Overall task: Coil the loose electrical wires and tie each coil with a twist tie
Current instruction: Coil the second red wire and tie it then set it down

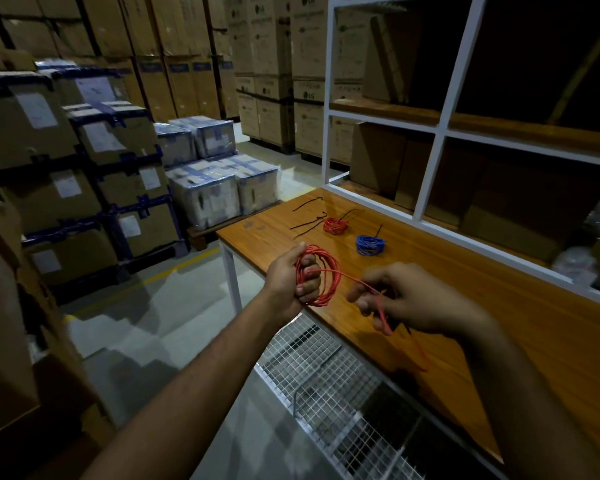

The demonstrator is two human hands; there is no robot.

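My left hand is closed around a coil of red wire, held just above the near left corner of the wooden table. The wire's loose tail runs right from the coil into my right hand, which pinches it and looks blurred. The tail then trails down over the tabletop. Farther back on the table lie a tied red coil and a tied blue coil. Loose black twist ties lie left of the red coil, with another behind them.
A white-framed shelf unit with cardboard boxes stands along the table's right side. A wire-mesh rack sits below the table's front edge. Stacked cartons and wrapped pallets line the grey floor on the left.
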